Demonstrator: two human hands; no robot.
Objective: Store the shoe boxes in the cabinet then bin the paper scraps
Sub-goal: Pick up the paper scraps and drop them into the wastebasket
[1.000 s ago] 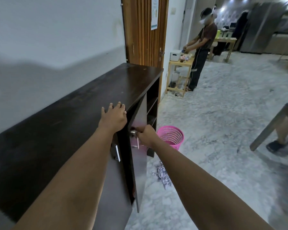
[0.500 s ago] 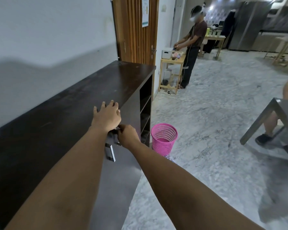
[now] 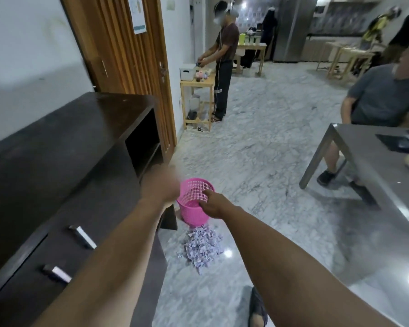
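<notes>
The dark wooden cabinet (image 3: 76,147) runs along the left wall, its two doors closed, with metal handles (image 3: 82,237) on them. No shoe boxes show. A heap of pale paper scraps (image 3: 202,247) lies on the floor just in front of a pink mesh bin (image 3: 194,215). My left hand (image 3: 162,186) hovers by the cabinet's open shelf end, too blurred by motion for its fingers to be read. My right hand (image 3: 213,204) hangs in the air in front of the bin with relaxed fingers and holds nothing.
A grey table (image 3: 373,175) stands at the right with a seated person (image 3: 385,95) behind it. Another person (image 3: 223,67) stands at a small wooden stand (image 3: 198,83) by the wooden door (image 3: 128,67). Marble floor lies between.
The cabinet door has swung shut. Both hands have left the cabinet and moved out toward the pink bin. The view has turned right and down, bringing the scraps into sight.
</notes>
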